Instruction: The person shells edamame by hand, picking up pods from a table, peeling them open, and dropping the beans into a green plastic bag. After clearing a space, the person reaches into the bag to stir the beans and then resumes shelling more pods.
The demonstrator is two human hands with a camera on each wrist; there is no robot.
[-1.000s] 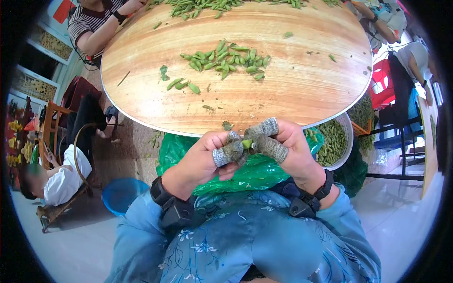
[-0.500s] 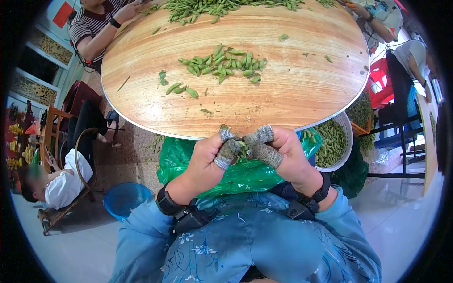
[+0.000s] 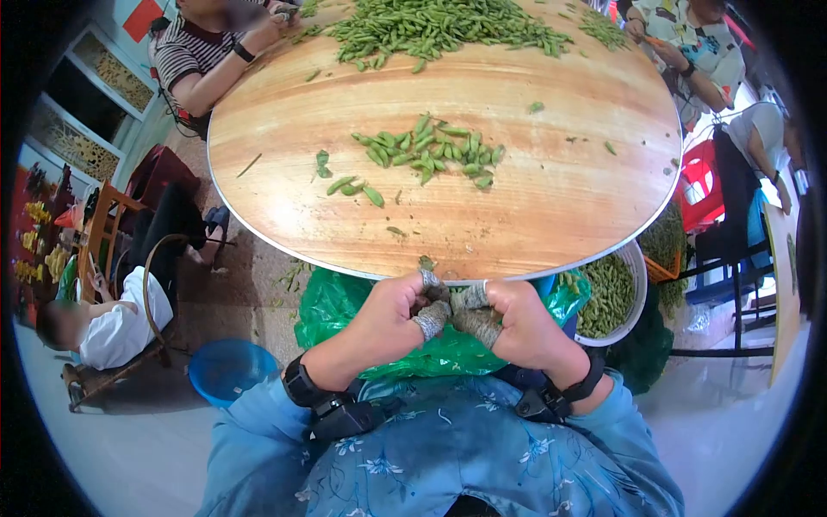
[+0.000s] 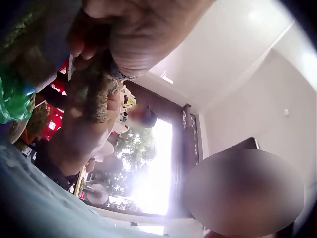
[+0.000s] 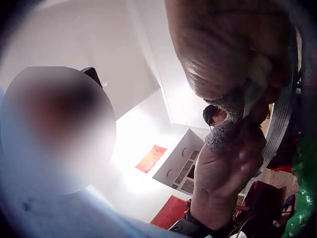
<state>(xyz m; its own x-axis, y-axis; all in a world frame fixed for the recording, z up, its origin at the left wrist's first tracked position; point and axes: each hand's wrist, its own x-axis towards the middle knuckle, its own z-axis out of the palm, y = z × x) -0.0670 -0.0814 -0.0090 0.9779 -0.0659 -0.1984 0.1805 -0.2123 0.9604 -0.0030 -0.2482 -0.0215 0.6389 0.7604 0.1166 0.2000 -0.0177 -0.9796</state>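
Both hands meet just off the near edge of the wooden table [image 3: 258, 202], grey knitted covers on thumbs and fingers. The left hand [image 3: 383, 319] has its thumb and fingers curled inward, their tips touching the right hand's; whether it grips anything is hidden. With bent fingers the right hand [image 3: 530, 323] holds a pale green piece [image 5: 255, 87], blurred and pod-like, seen in the right wrist view. A green leaf bit [image 3: 426, 263] lies at the table edge above the fingertips. Loose green pods [image 3: 431, 151] lie mid-table.
A large pod pile [image 3: 439, 30] covers the far side, with people seated around. Below the edge hangs a green plastic bag [image 3: 327, 314]. A white basket of pods [image 3: 640, 297] stands right, a blue basin [image 3: 231, 366] on the floor left.
The head view has shifted, showing more of the far pile. The green pod pieces seen between the fingertips earlier are out of sight in the head view; the hands remain together.
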